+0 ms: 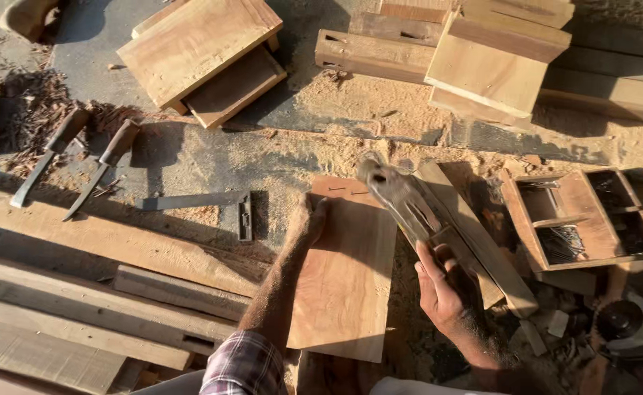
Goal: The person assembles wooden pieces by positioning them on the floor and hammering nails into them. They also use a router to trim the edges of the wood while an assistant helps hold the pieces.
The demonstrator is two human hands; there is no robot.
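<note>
My left hand [308,222] rests on the upper left edge of a reddish wooden board [347,281] lying on the sawdust-covered ground, fingers pressing on it. My right hand [438,281] grips the handle of a hammer [398,194], whose metal head is raised and blurred over the board's far end. Two small dark nails or marks show near the board's top edge [347,191]. A narrower plank [475,234] lies just right of the board, under the hammer.
Two chisels [43,157] and a try square [211,201] lie to the left. Long planks [102,292] lie at lower left. Stacked boards [204,51] and blocks [493,58] sit at the back. A wooden compartment box with nails [581,219] stands at right.
</note>
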